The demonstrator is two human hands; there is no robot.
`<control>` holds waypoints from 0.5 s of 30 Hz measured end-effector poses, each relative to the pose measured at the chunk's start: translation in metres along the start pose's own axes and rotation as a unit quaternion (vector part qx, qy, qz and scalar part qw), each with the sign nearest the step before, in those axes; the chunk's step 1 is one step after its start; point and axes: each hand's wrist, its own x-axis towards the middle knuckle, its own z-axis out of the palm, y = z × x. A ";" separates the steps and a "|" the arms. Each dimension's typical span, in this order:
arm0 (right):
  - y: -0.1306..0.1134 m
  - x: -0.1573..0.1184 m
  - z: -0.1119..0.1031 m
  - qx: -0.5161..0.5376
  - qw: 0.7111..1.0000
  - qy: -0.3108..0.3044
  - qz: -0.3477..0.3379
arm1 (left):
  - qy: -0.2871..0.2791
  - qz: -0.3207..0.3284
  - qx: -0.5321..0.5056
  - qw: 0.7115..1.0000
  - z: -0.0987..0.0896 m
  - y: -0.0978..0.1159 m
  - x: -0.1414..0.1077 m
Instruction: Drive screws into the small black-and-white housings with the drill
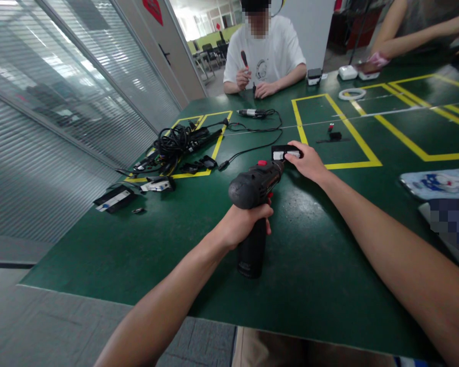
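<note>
My left hand (248, 224) is wrapped round the grip of a black cordless drill (251, 188) with a red switch on top. The drill's chuck points away from me and to the right, toward a small black box with a white label (280, 154). Whether the bit touches that box I cannot tell. On the box's right end, my right hand (306, 160) grips it with thumb and fingers, holding it at the green table (199, 239).
To the left lie tangled black cables (176, 145), a labelled black block (115, 199) and small parts. A pen-like corded tool (252, 112) rests farther back. Across the table a person (265, 56) holds a screwdriver (244, 59). At right are a patterned case (439, 183) and another person's arm (416, 38).
</note>
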 end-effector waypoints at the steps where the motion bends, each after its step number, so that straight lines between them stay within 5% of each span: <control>1: 0.000 0.000 0.000 0.000 1.000 0.000 0.000 | 0.001 -0.002 -0.001 1.000 0.000 0.000 0.000; 15: -0.002 -0.001 -0.002 -0.005 1.000 -0.004 0.001 | -0.001 -0.010 0.008 1.000 0.000 0.000 0.000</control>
